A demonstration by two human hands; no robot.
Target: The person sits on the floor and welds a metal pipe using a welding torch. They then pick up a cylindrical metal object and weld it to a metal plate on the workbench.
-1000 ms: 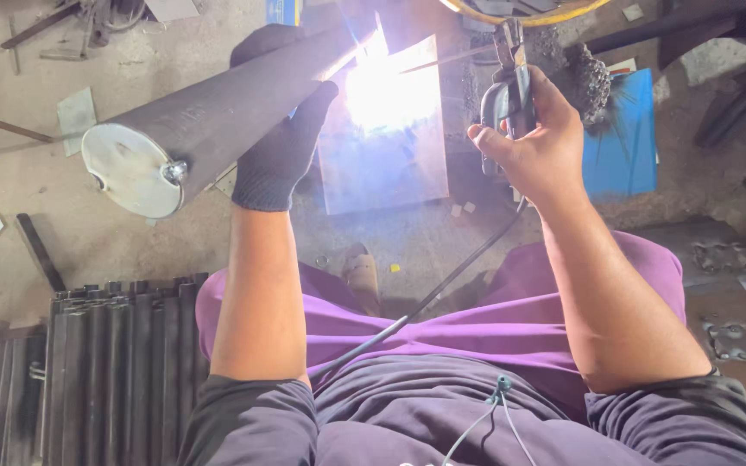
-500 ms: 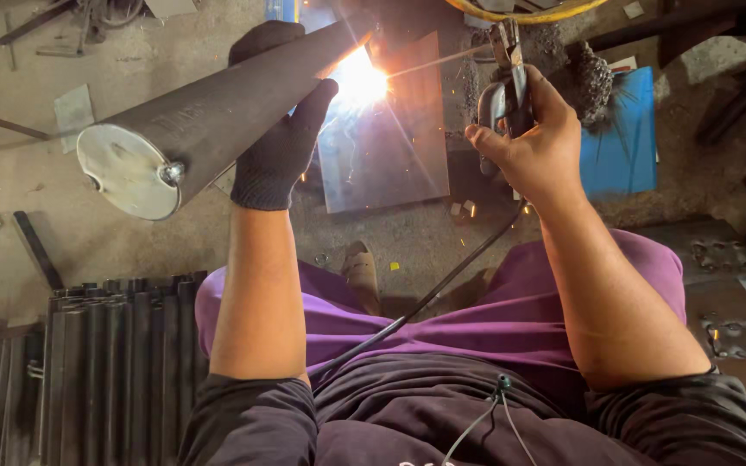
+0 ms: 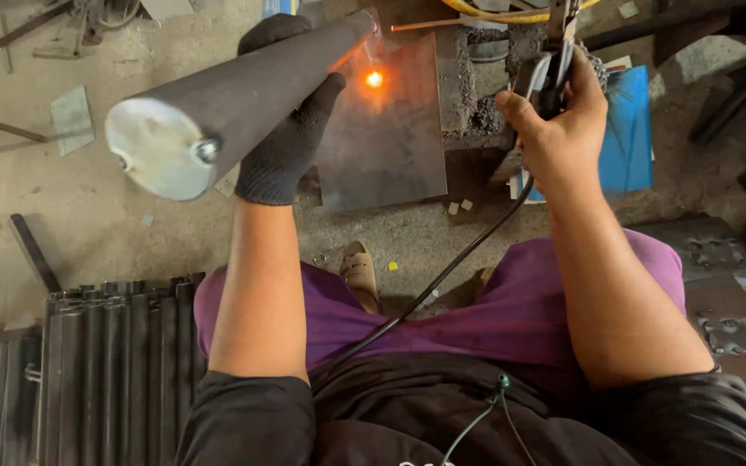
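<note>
The gloved left hand (image 3: 282, 142) is gripping the dark steel pipe (image 3: 235, 91) from beneath, its long axis running from the capped near end away toward a glowing weld spot (image 3: 374, 78). Farther right, the bare right hand (image 3: 559, 129) is clasping the electrode holder (image 3: 554, 60).

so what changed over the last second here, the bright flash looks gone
The white arc glare has died to a small orange glowing spot beside the pipe's far end. The electrode rod has pulled back from it. The gloved left hand still grips the grey pipe; the bare right hand still grips the electrode holder.
</note>
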